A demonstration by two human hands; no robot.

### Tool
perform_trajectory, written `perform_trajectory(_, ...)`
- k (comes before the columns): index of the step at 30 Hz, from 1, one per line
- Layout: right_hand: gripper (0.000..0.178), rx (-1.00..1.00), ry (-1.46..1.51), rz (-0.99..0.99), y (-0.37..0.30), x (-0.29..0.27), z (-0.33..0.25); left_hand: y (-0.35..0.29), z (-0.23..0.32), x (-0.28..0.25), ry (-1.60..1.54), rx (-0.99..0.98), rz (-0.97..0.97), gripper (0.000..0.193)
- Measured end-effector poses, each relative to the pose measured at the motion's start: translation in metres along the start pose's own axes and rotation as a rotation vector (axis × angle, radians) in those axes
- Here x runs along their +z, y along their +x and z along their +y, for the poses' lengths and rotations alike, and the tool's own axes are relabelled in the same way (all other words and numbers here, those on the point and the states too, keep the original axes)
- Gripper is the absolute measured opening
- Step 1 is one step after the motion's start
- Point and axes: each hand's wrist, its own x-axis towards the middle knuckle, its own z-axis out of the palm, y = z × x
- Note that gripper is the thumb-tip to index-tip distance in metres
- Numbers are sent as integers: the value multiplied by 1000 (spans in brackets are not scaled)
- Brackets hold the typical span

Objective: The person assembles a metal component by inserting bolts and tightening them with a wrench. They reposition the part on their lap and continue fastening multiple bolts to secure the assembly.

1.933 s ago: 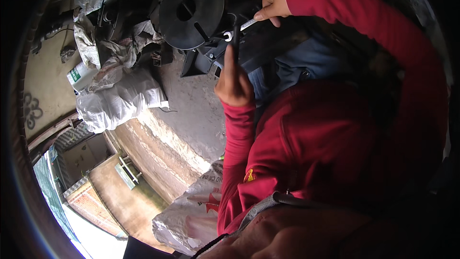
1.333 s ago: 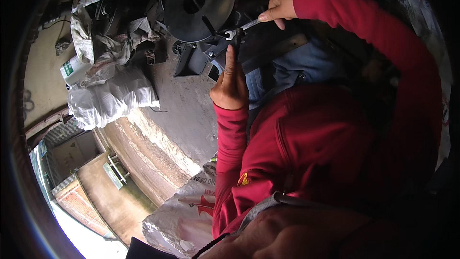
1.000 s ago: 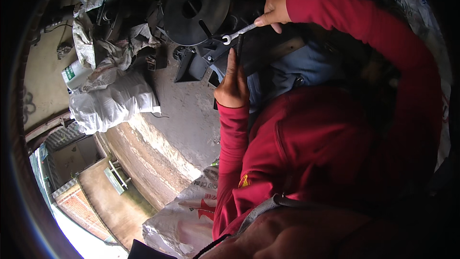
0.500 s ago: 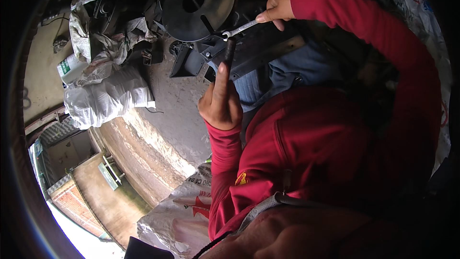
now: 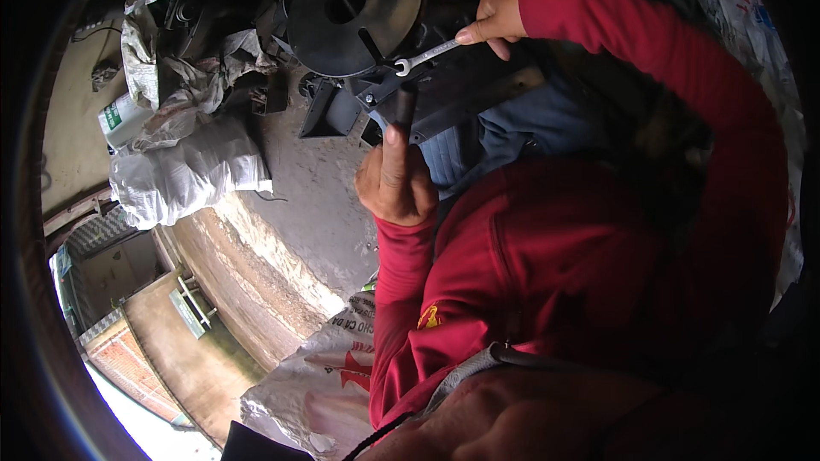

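Observation:
My right hand is closed around one end of a silver open-end wrench. The wrench's open jaw points left, near the slot of a round black metal disc with a hole in its middle. Below the jaw, my left hand grips a dark cylindrical rod, its index finger stretched along it. What the rod is, I cannot tell. Beside the rod, a small bolt head shows on the dark metal frame under the disc.
Black angular metal parts lie on the grey floor left of the frame. Further left are a white plastic-wrapped bundle, crumpled sacks and a white container. A printed white sack stands near my left elbow.
The dark rod's upper end has dropped slightly away from the wrench jaw, and my left hand has shifted a little. The wrench stays almost in place in my right hand.

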Motion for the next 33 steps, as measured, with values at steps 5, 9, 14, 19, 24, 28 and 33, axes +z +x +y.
perform_trajectory(5,64,-25,41,-20,2,2,5,-5,-3,9,91,-171,-116,53)
perform_trajectory(9,58,-85,244,-93,-19,-7,32,-6,-4,-11,-149,-426,24,44)
perform_trajectory(14,42,-279,638,219,-63,23,86,-35,-19,-10,-256,-428,-56,41)
perform_trajectory(19,37,-550,482,769,-43,57,104,-34,-21,-10,-302,-580,-99,42)
perform_trajectory(24,30,-711,541,978,-1,57,78,-44,-34,2,-274,-449,-65,33)
perform_trajectory(28,41,-583,614,1162,39,66,48,-52,-30,7,-288,-475,-219,26)
perform_trajectory(33,42,-518,639,1333,64,71,33,-51,-22,20,109,-113,-350,28)
